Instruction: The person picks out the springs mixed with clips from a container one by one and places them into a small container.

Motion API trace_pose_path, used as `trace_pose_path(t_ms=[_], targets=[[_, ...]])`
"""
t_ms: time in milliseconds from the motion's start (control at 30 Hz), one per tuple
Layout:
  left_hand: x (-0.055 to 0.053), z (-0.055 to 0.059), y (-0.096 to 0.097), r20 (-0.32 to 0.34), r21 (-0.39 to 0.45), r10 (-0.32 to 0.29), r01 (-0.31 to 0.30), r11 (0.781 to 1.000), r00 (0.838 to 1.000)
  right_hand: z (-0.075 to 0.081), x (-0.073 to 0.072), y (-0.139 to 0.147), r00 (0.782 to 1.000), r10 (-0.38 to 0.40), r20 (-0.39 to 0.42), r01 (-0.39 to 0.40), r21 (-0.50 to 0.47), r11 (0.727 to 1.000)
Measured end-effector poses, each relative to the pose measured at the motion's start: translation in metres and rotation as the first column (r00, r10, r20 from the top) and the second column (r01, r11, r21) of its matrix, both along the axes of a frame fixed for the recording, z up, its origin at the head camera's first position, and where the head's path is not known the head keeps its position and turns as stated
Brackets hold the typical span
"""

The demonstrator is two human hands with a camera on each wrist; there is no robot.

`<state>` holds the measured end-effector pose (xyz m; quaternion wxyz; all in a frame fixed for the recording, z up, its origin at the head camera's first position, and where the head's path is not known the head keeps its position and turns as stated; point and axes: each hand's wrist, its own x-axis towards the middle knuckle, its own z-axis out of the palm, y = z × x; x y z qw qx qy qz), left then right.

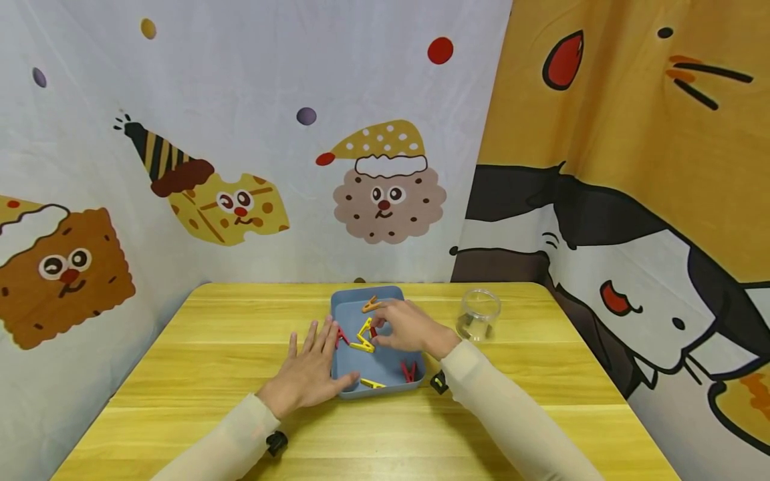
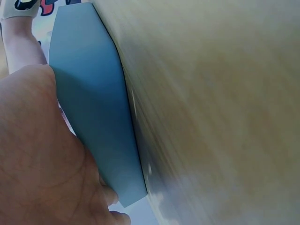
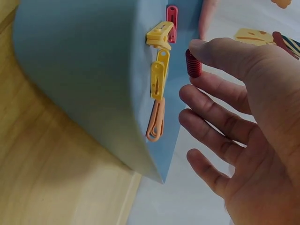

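A shallow blue tray point(image 1: 385, 371) lies on the table with several plastic clothespins in it. My right hand point(image 1: 409, 326) is over the tray, pinching a red clothespin point(image 3: 193, 63) between thumb and index finger; its ribbed face shows. The other fingers are loosely spread. Below it lie yellow clothespins point(image 1: 363, 346) and, farther back, an orange clothespin point(image 1: 369, 304). My left hand point(image 1: 309, 371) rests on the tray's left side with fingers spread, next to a red clothespin point(image 1: 341, 336). In the left wrist view the palm is against the tray's outer wall point(image 2: 93, 93).
A clear round jar point(image 1: 480, 314) stands right of the tray, toward the back of the wooden table point(image 1: 240, 334). Another red clothespin point(image 1: 409, 371) and a yellow one point(image 1: 372, 383) lie at the tray's near end. Printed curtains hang behind and beside the table.
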<state>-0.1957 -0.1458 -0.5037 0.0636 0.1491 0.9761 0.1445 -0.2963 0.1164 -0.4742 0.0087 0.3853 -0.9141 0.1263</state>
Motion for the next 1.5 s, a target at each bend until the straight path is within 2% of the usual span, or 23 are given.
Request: trace_pose_path(t_ms=[700,867,1500], targets=[[0.001,0.0,0.0,-0.001,-0.005,0.004,-0.004,1.0,1.0,0.004,0.008,0.023,0.998,-0.034,0.061,0.038,-0.07,0.997],[-0.001,-0.003,0.0,-0.008,-0.008,0.002,-0.002,1.0,1.0,0.003,0.009,0.03,0.998,-0.039,0.049,0.042,-0.076,0.996],[0.001,0.002,0.001,0.007,0.003,0.003,-0.003,1.0,1.0,0.015,0.011,0.049,0.998,-0.054,0.031,0.058,-0.118,0.991]])
